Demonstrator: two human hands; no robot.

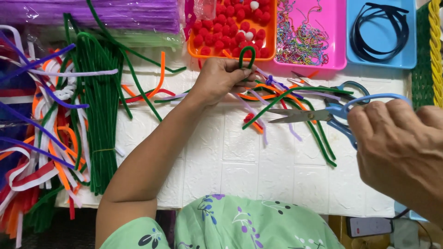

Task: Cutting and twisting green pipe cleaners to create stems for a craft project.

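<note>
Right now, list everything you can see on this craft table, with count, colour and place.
Orange tray: one, red and white pompoms, top centre.
Pink tray: one, coloured bead chains, top right.
Blue tray: one, black headbands, far right.
Green pipe cleaner bundle: one, tied, left.
Mixed pipe cleaners: many, orange, white, purple, red, far left.
Purple pipe cleaner pack: one, top left.
Loose pipe cleaners: several, green, orange, purple, centre.
Phone: one, dark, bottom right.
Scissors: one, blue handles, in right hand.
Left hand: pinching a green loop.
Right hand: holding scissors.
</note>
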